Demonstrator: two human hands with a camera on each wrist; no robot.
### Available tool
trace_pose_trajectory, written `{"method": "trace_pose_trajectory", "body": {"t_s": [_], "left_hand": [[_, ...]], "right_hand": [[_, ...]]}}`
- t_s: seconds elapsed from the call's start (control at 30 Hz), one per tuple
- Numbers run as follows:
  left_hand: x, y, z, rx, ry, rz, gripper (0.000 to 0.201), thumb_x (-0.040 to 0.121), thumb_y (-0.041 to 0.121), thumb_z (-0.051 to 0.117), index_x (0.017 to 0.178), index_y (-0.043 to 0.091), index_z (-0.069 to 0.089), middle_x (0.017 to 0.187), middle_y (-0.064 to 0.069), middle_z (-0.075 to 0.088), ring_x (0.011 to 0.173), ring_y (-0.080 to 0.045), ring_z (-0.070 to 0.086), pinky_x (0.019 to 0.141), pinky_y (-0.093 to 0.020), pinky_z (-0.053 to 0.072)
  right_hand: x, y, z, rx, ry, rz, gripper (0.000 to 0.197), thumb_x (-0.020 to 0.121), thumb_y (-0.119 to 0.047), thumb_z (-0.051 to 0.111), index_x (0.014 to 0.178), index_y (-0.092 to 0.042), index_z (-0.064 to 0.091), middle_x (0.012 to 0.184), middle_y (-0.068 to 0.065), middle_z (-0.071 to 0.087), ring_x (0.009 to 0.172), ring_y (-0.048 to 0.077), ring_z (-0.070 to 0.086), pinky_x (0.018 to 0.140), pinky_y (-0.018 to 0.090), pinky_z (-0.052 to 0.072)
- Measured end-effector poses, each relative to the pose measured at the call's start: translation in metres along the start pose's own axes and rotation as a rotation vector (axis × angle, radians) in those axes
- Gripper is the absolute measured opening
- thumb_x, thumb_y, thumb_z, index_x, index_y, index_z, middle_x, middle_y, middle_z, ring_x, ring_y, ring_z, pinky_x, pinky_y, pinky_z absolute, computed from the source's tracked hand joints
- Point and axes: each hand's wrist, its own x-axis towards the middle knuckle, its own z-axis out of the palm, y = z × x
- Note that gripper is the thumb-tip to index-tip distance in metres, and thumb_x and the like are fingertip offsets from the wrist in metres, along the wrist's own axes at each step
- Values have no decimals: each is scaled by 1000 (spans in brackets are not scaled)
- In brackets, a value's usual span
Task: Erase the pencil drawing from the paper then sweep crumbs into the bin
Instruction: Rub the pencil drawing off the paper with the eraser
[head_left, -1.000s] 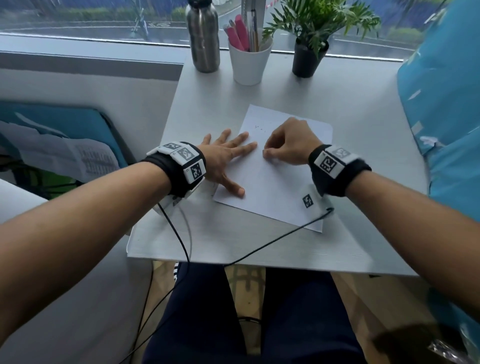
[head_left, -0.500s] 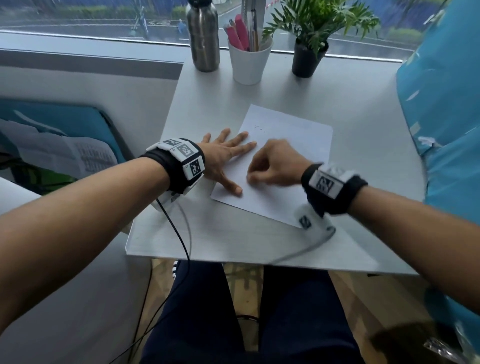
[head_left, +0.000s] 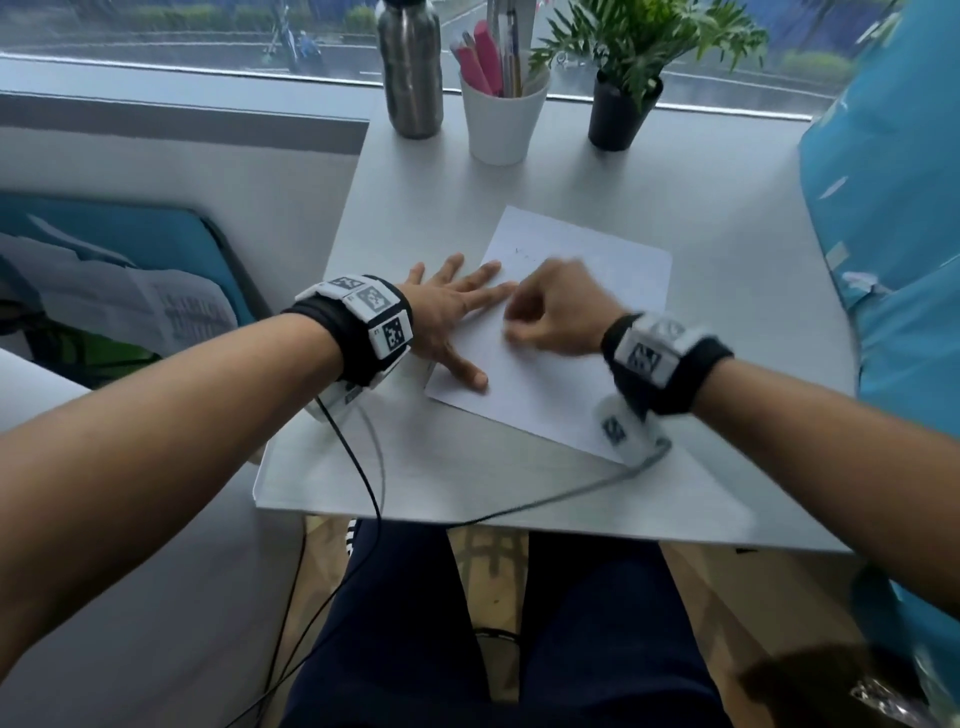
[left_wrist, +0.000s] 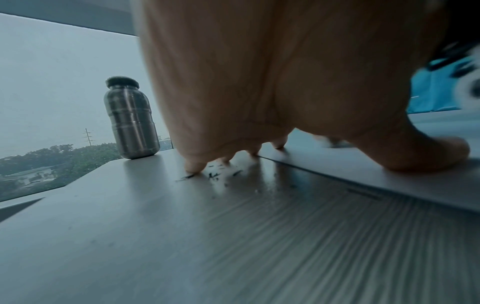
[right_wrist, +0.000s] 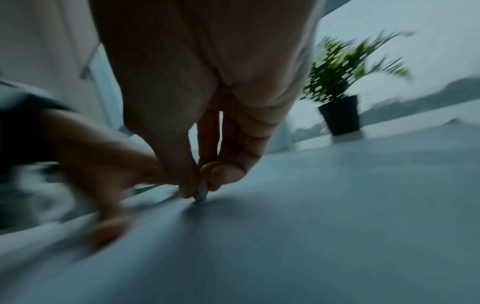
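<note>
A white sheet of paper (head_left: 571, 332) lies on the grey table (head_left: 727, 291). My left hand (head_left: 457, 312) lies flat with spread fingers, pressing the paper's left edge; its thumb (left_wrist: 426, 154) rests on the sheet. My right hand (head_left: 556, 312) is curled over the paper's middle, and in the right wrist view it pinches a small eraser (right_wrist: 201, 193) whose tip touches the sheet. Faint pencil marks (head_left: 524, 253) remain near the paper's top. Dark eraser crumbs (left_wrist: 215, 174) lie on the table by my left fingertips.
At the table's far edge stand a steel bottle (head_left: 410, 67), a white cup of pens (head_left: 501, 109) and a potted plant (head_left: 623, 98). A blue-clad person (head_left: 893, 260) is at the right. Wrist cables (head_left: 363, 467) trail over the near table edge.
My right hand, with the eraser, has slid toward me and left, then back up the sheet, in a rubbing stroke. The left hand has stayed flat on the paper's edge.
</note>
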Motion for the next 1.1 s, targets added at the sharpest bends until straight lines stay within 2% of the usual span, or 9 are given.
{"method": "trace_pose_trajectory", "body": {"t_s": [0.1, 0.23, 0.4, 0.53, 0.7, 0.83, 0.9, 1.0, 1.1], "left_hand": [[1, -2, 3, 11, -13, 9, 132, 57, 79, 71, 150, 46, -15, 157, 15, -29, 144, -25, -29, 114, -63, -9], [0, -1, 0, -3, -11, 0, 131, 58, 78, 72, 150, 46, -15, 158, 14, -27, 145, -25, -29, 114, -63, -10], [2, -3, 3, 18, -5, 10, 132, 56, 81, 70, 150, 44, -16, 157, 14, -29, 144, -25, -29, 114, -64, -9], [0, 0, 2, 1, -2, 8, 132, 58, 78, 72, 151, 44, -15, 159, 13, -27, 145, -26, -28, 114, -63, -10], [0, -2, 3, 9, -7, 14, 134, 56, 78, 72, 151, 44, -15, 157, 14, -30, 144, -26, -31, 114, -63, -11], [-1, 1, 1, 22, -37, 4, 141, 51, 77, 77, 150, 43, -18, 157, 13, -31, 143, -25, -33, 114, -63, -11], [-2, 0, 1, 16, -34, 7, 143, 49, 78, 77, 149, 44, -19, 156, 14, -32, 142, -25, -34, 114, -63, -12], [-1, -2, 2, 33, -40, 9, 147, 44, 82, 75, 149, 43, -22, 154, 15, -35, 140, -24, -37, 113, -63, -13], [-1, 0, 3, 30, -58, 3, 149, 45, 80, 76, 150, 40, -22, 155, 14, -35, 140, -23, -37, 114, -62, -13]], "right_hand": [[-14, -6, 5, 20, -107, -48, 5, 73, -20, 76, 76, -16, 78, 64, -7, 68, 60, 7, 63, 62, 12, 48], [15, 14, -14, 6, 99, 76, 12, 72, -23, 75, 78, -14, 78, 73, 1, 74, 73, 13, 68, 73, 21, 52], [-12, -10, 8, 13, -161, -79, 6, 74, -17, 75, 75, -12, 78, 62, -7, 68, 57, 1, 60, 57, 9, 43], [22, 17, -17, -19, 83, 85, 12, 74, -23, 75, 80, -14, 78, 77, 2, 75, 70, 10, 65, 65, 14, 44], [-13, -17, 14, 50, -134, -85, 3, 73, -17, 75, 74, -14, 77, 69, 0, 71, 61, 10, 62, 59, 14, 46], [19, 6, -8, 24, 68, 45, 10, 73, -22, 76, 79, -14, 79, 74, 3, 74, 64, 11, 63, 60, 7, 40], [10, -6, 2, 38, 20, 2, 7, 72, -16, 75, 74, -10, 77, 70, 4, 72, 62, 14, 64, 60, 13, 42], [-15, -28, 16, 45, -175, -119, 3, 72, -12, 75, 73, -12, 77, 64, -3, 70, 59, 8, 61, 57, 6, 41], [8, -8, 0, 55, -34, -18, 7, 71, -18, 76, 77, -16, 79, 70, -2, 74, 65, 9, 67, 60, 10, 46]]}}
